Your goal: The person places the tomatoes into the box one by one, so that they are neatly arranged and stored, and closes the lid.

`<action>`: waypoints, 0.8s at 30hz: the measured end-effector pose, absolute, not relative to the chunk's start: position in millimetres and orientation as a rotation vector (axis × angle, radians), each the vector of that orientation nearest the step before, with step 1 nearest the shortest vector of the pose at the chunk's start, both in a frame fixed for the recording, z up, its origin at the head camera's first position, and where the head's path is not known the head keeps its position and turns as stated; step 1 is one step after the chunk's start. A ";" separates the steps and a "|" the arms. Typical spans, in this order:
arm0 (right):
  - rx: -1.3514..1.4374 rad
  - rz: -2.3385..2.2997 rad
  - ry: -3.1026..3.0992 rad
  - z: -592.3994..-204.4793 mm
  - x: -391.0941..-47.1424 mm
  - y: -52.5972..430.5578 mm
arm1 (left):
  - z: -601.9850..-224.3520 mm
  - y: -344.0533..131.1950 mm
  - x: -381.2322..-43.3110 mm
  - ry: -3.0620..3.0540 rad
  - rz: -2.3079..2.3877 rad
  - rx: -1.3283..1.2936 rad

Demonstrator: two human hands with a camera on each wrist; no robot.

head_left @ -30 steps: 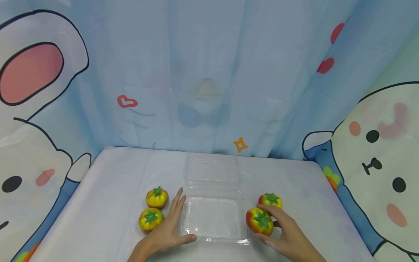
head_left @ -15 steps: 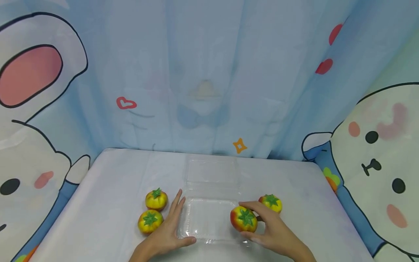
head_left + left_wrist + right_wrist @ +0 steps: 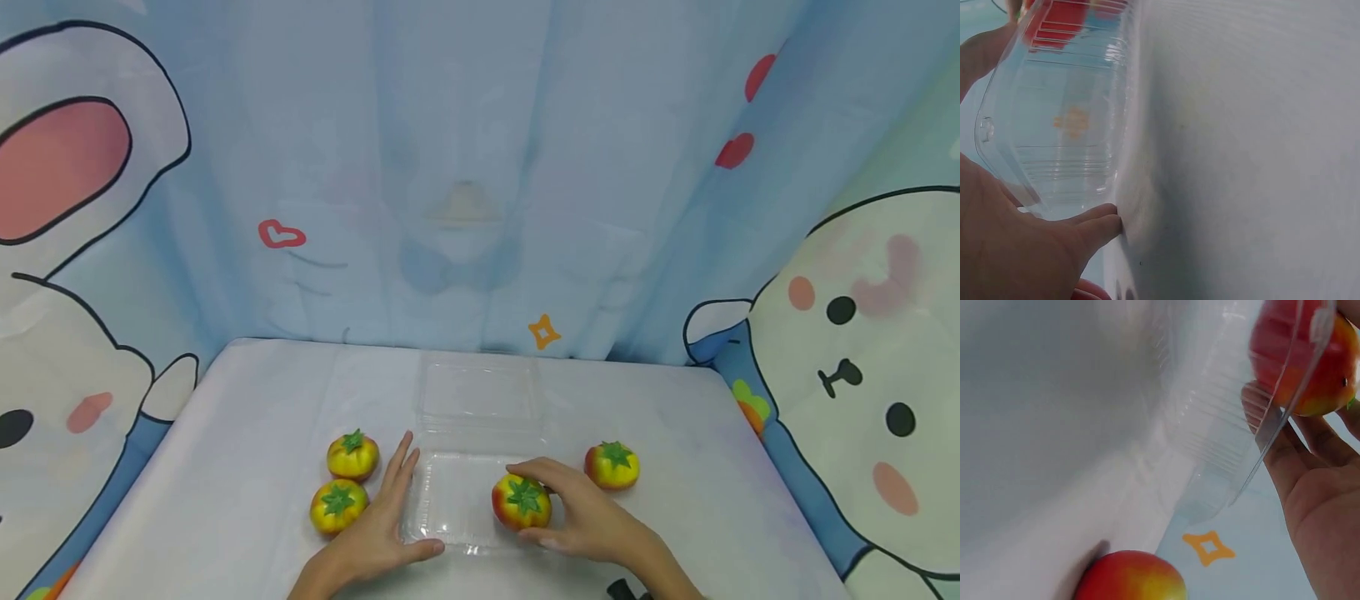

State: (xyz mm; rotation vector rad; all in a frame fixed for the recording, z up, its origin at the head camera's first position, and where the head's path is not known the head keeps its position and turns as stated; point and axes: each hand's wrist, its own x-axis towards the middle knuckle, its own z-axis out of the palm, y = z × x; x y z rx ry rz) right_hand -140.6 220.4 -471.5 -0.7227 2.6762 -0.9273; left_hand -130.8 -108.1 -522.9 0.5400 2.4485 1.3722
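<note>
My right hand (image 3: 577,512) holds a red-and-yellow tomato (image 3: 522,502) with a green star-shaped calyx. It hangs over the right half of a clear plastic clamshell box (image 3: 450,500), whose lid lies spread open toward the back. In the right wrist view, the red side of the held tomato (image 3: 1304,359) shows partly through the box wall. My left hand (image 3: 378,521) lies along the box's left side, fingers spread and straight, thumb at the front corner. In the left wrist view, that hand (image 3: 1029,244) stands close beside the transparent wall.
Two yellowish tomatoes, one farther back (image 3: 352,456) and one nearer (image 3: 339,507), sit left of my left hand. Another tomato (image 3: 612,465) rests right of the box. A white cloth (image 3: 247,467) covers the table, and a printed blue curtain (image 3: 465,125) hangs behind it.
My right hand has carried the tomato leftward from beside the other right-hand tomato to over the box. The left hand has stayed at the box's left side.
</note>
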 end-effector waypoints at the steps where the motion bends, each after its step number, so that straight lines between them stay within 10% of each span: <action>1: -0.742 -0.903 2.666 -471.6 -143.1 219.3 | -523.1 -108.3 -130.9 2.449 1.372 0.539; 24: -0.826 -0.619 2.491 -467.8 -169.3 205.9 | -524.8 -106.9 -132.9 2.466 1.362 0.549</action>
